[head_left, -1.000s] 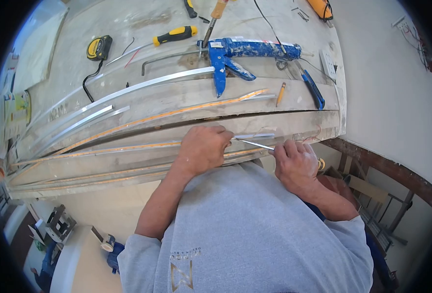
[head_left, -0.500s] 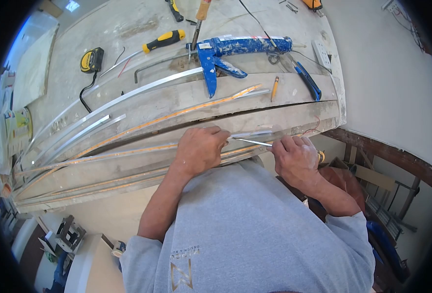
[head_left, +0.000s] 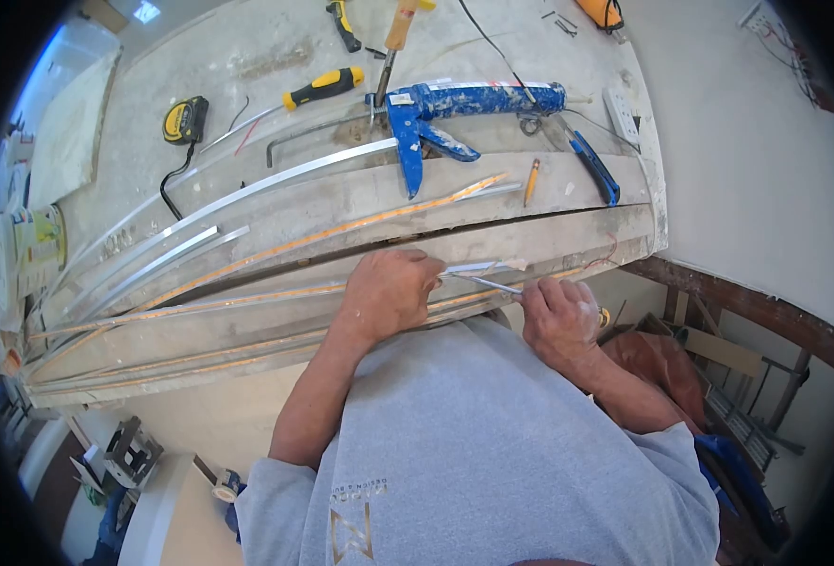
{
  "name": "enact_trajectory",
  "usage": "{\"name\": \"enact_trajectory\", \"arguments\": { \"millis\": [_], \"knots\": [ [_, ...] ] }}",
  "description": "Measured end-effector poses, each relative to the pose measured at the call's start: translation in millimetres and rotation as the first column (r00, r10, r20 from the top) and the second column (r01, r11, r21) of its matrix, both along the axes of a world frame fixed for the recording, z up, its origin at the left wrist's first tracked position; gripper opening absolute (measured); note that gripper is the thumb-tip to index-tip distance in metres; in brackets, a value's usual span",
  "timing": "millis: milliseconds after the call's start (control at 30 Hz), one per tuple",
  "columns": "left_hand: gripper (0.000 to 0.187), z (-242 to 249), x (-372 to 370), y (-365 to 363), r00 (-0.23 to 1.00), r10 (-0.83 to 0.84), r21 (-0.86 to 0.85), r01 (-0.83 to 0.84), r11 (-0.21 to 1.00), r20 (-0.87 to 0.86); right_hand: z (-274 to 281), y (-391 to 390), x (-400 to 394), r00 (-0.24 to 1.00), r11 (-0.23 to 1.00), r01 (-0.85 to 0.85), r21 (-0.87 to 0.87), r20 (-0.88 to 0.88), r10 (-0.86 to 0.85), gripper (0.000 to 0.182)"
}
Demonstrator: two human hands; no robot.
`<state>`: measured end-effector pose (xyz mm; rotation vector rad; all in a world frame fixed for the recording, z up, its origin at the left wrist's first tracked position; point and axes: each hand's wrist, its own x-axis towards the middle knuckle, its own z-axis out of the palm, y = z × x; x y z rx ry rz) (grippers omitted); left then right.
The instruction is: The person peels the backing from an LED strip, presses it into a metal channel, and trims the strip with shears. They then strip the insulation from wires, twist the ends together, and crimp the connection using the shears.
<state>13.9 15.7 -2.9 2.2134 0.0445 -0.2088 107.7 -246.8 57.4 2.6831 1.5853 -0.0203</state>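
Note:
My left hand (head_left: 391, 291) is closed around the end part of a thin strip with an orange line (head_left: 247, 297), near the table's front edge. My right hand (head_left: 560, 319) is closed on a screwdriver (head_left: 492, 283), its metal shaft pointing left and its tip close to my left fingertips. Part of its yellow handle shows past the right hand. Just above the shaft lies a short silvery channel piece (head_left: 478, 268). What exactly the left fingertips pinch is too small to tell.
On the worn table (head_left: 275, 57) lie a blue caulking gun (head_left: 483, 99), a yellow-black screwdriver (head_left: 325, 87), a tape measure (head_left: 185, 120), a blue cutter (head_left: 594, 167), a pencil (head_left: 531, 182) and a power strip (head_left: 622, 117). Several long strips curve leftward.
My right hand has moved slightly left and down with the screwdriver, bringing its tip nearer the left fingers. My left hand stays almost in place. The view has shifted slightly.

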Motion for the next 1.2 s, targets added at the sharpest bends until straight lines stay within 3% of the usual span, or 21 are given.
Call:
{"name": "enact_trajectory", "arguments": {
  "millis": [400,500,567,867,1100,1200],
  "knots": [
    [0.023,0.2,1.9,3.6,1.0,-0.025,-0.016,0.025,1.0,0.002,-5.8,-2.3,0.5,0.999,0.996,-0.006,0.085,0.041,0.003,0.014],
    [0.023,0.6,0.6,1.4,1.0,-0.027,0.012,0.027,1.0,0.01,6.4,-2.6,9.9,0.996,1.0,0.008,0.002,-0.085,-0.008,0.016],
    [0.022,1.1,0.2,0.3,1.0,-0.017,0.023,0.017,1.0,0.015,21.1,3.7,22.0,0.965,0.985,-0.015,-0.172,-0.261,-0.031,0.019],
    [0.023,1.1,-4.4,-1.2,0.999,-0.004,0.036,0.002,0.999,0.052,40.7,42.2,81.8,0.902,0.907,-0.239,-0.348,-0.425,0.075,0.029],
    [0.023,-0.9,-2.7,-1.9,0.999,-0.013,0.046,0.011,0.999,0.033,35.6,53.0,85.7,0.894,0.893,-0.295,-0.34,-0.427,0.133,0.034],
    [0.023,0.6,2.0,1.8,0.999,-0.04,0.064,0.039,0.997,0.013,34.0,43.1,67.0,0.95,0.899,-0.235,-0.37,-0.284,0.131,0.023]
  ]
}}
